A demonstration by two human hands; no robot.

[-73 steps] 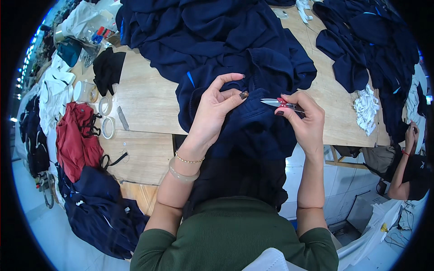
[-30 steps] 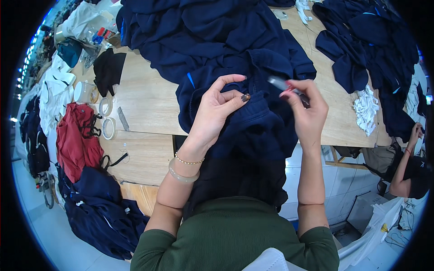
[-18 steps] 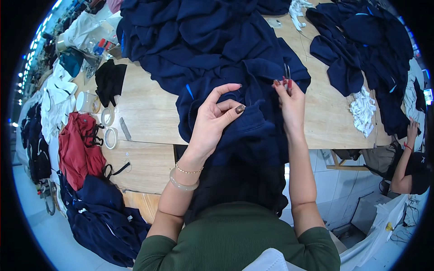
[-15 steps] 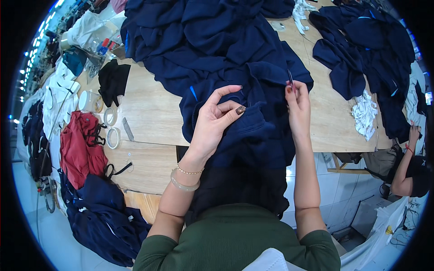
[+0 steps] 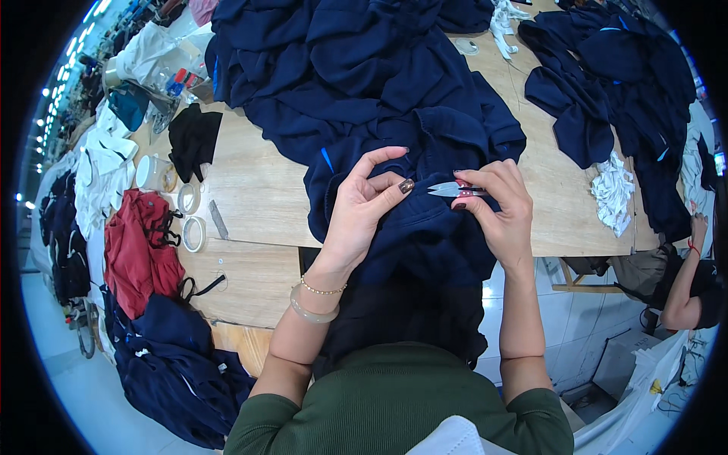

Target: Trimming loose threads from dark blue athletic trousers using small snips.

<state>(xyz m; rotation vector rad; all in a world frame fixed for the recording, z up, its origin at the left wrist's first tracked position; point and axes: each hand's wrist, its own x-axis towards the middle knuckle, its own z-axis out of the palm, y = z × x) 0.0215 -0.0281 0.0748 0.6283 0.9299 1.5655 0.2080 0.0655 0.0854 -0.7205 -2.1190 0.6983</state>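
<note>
A navy garment [image 5: 425,227] hangs over the near edge of the wooden table [image 5: 250,197] in front of me. My left hand [image 5: 368,205] pinches a fold of its fabric between thumb and forefinger. My right hand [image 5: 497,205] holds small metal thread snips [image 5: 447,189], their blades pointing left toward my left thumb, just above the cloth.
A big heap of navy garments [image 5: 341,68] covers the far table, with another pile [image 5: 614,83] at the right. White rags [image 5: 613,189], tape rolls [image 5: 191,220], a black cloth [image 5: 193,140] and a red garment [image 5: 136,250] lie around. Another person's arm [image 5: 682,280] is at the right edge.
My right hand went up and away to the far side of the garment with the snips, then came back down beside my left hand. My left hand kept its pinch on the fabric.
</note>
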